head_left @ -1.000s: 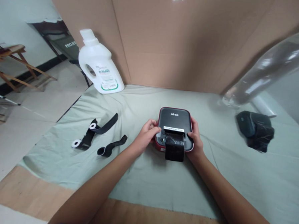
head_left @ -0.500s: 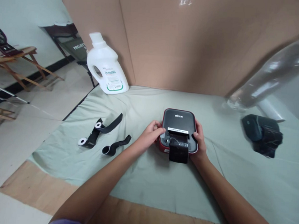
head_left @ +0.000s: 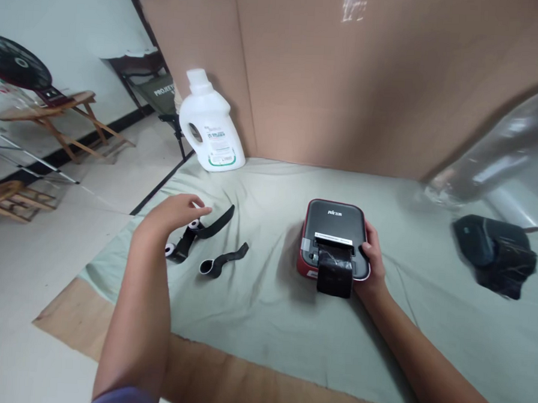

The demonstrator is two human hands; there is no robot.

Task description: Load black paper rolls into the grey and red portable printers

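Note:
My right hand (head_left: 374, 264) grips the right side of a label printer (head_left: 335, 220), a black-topped box with red sides, its thumb on the edge. From the slot hangs a wide, glossy black strip (head_left: 335, 278). My left hand (head_left: 180, 212) is away from the printer, above two linked rolls of black ribbon (head_left: 186, 242) with white cores, thumb and fingers apart and nothing visible in them. Whether it touches the rolls I cannot tell. Another small roll with a curled black tail (head_left: 221, 262) lies nearer to me on the cloth.
A white jug (head_left: 216, 132) stands at the back left against a cardboard panel (head_left: 329, 78). On the right lie a dark device wrapped in black film (head_left: 494, 252) and a clear plastic roll (head_left: 501, 147). Green cloth (head_left: 262, 327) covers the wooden table; a fan (head_left: 21, 62) stands beyond it.
My left hand has let go of the printer's left side and moved left over the ribbon rolls. The right hand keeps its hold. The view has turned left.

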